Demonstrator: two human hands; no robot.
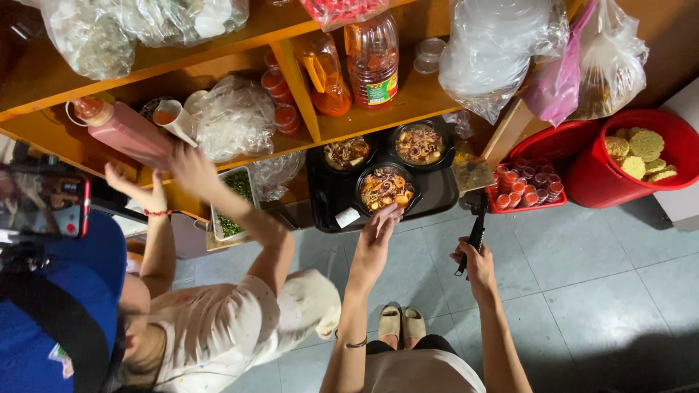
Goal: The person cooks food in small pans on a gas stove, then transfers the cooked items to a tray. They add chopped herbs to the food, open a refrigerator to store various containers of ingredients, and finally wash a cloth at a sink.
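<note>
On the black tray (328,204), my left hand (378,227) touches 1 black bowl (384,187) of 3, fingers open; my right hand (475,256) grips black tongs (477,231).

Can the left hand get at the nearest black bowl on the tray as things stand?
Probably yes. The left hand is already at the rim of the nearest bowl on the tray, with nothing between them; the co-worker's arm stays off to the side.

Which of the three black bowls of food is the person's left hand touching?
The front round black plastic bowl, nearest the left hand; the two other bowls sit behind, untouched.
</note>
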